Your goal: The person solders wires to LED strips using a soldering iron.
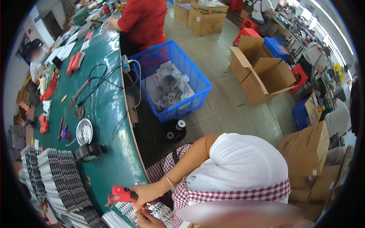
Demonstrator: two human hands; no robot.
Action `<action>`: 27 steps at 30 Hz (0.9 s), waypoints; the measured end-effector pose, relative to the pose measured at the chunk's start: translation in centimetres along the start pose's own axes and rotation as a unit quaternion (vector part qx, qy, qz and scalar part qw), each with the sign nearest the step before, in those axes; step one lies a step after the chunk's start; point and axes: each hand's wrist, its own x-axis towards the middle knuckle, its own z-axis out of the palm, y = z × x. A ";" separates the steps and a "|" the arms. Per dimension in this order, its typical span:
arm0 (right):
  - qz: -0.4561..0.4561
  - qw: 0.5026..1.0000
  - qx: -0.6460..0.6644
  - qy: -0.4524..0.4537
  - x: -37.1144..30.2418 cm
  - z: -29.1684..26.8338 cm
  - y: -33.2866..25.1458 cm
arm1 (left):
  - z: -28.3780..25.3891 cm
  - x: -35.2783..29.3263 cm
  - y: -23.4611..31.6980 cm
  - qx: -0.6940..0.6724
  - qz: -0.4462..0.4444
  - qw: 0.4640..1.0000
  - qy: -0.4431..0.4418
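My right hand (146,193), with a thin bracelet at the wrist, grips a red pistol-shaped tool (122,194) over the near edge of the green table. Its exact kind is unclear. The tool's front end points down toward white-and-grey slatted pieces (127,211) lying on the table. Just below, my left hand (150,220) has its fingers bent together close to the right hand, beside these pieces; whatever they pinch is too small to make out. Tall stacks of similar grey-white pieces (59,176) stand beyond the tool.
On the green table (114,152) are a metal bowl (84,131) of small white parts, a dark round object (89,152) and a corded iron-like tool (80,91). A blue crate (182,108) and open cartons (262,79) stand on the floor. A person in red (146,22) works farther along.
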 end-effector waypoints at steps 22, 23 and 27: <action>0.124 0.951 -0.269 -0.083 -5.9 3.9 -5.8 | 1.3 -7.8 3.8 -0.237 0.015 0.938 0.253; 0.131 0.950 -0.268 -0.093 -5.9 3.9 -5.8 | 1.3 -7.7 3.6 -0.236 0.004 0.937 0.259; 0.118 0.948 -0.285 -0.080 -5.3 3.9 -5.7 | 1.0 -7.5 3.0 -0.225 0.004 0.945 0.239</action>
